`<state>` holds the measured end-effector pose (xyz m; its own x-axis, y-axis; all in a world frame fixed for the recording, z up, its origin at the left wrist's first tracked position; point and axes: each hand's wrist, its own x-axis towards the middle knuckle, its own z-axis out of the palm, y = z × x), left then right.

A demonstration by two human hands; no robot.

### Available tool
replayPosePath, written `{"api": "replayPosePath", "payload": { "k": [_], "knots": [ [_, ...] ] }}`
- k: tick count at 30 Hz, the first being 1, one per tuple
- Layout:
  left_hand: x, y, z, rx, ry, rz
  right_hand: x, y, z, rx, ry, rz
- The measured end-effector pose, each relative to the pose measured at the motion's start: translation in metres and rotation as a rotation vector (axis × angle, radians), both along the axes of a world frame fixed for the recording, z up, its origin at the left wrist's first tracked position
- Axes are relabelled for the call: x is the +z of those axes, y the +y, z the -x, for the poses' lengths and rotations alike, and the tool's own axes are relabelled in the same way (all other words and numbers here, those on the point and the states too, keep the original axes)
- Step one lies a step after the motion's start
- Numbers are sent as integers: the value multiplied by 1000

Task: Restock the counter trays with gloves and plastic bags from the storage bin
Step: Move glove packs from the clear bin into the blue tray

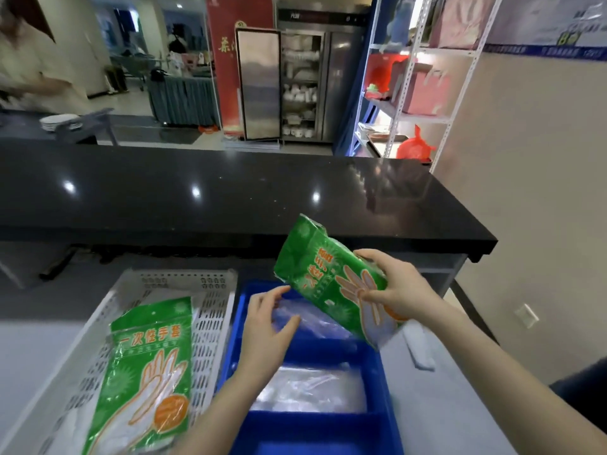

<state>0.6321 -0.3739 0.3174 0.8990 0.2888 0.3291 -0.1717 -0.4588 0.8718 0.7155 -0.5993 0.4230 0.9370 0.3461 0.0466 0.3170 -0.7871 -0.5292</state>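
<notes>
- Gripping a green printed plastic pack of disposable gloves (331, 280), the right hand (399, 287) holds it tilted above the far end of the blue compartmented plastic bin (387, 382), fingers pinching the pack's near end
- The left hand (266, 326) hovers over the bin, fingers loosely spread above clear plastic bags (308, 385)
- A second green glove pack (147, 372) lies flat in the white perforated tray (213, 310), left of the bin
- The black glossy table (230, 188) stands beyond

Right hand (399, 287) holds a green glove pack (323, 274) (tilted) over the blue bin (389, 399).
</notes>
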Motion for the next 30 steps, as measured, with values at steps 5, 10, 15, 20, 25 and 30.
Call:
{"api": "replayPosePath", "payload": {
  "k": [5,10,15,20,25,30],
  "knots": [
    [-15,-8,-22,-15,188,-378,-3,9,-31,109,-88,99],
    [-28,-20,-53,-165,506,-867,-8,23,-51,203,-141,175],
    [-43,-19,-63,-268,766,-887,-10,48,-55,286,-192,249],
    [-47,-19,-44,-290,642,-938,-19,73,-57,326,-171,240],
    [-45,-16,-29,-281,516,-983,-48,79,-61,322,-141,316],
    [-38,-9,-26,-173,336,-805,-68,72,-70,348,80,335]
  ]
}}
